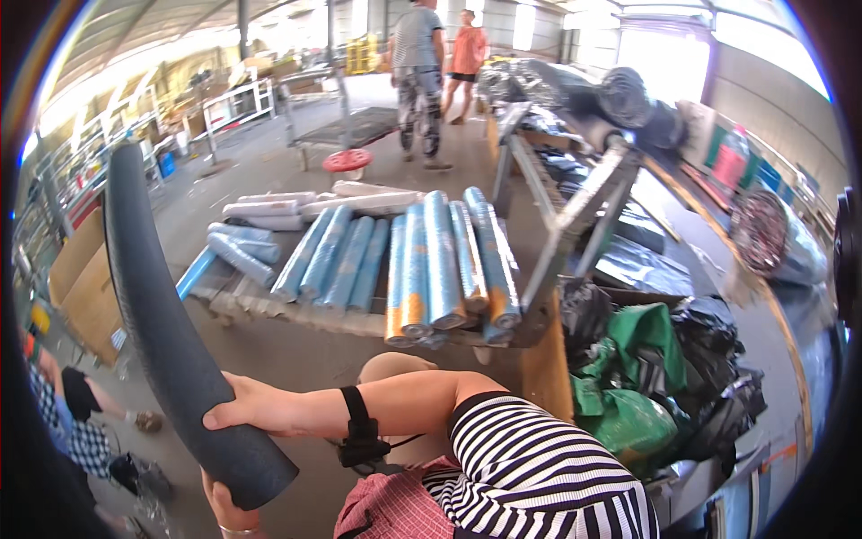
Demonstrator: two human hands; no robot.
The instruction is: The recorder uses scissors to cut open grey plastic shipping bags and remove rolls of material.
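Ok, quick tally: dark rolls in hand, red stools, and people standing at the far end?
dark roll, gripped by the right hand and left hand: 1
red stool: 1
People standing: 2, the person in a grey top and the person in an orange top
Total: 4

A low wooden pallet (269, 310) stands on the grey concrete floor (296, 359). Blue plastic-wrapped rolls (422, 265) lie side by side across it, with white rolls (296, 205) at its far end.
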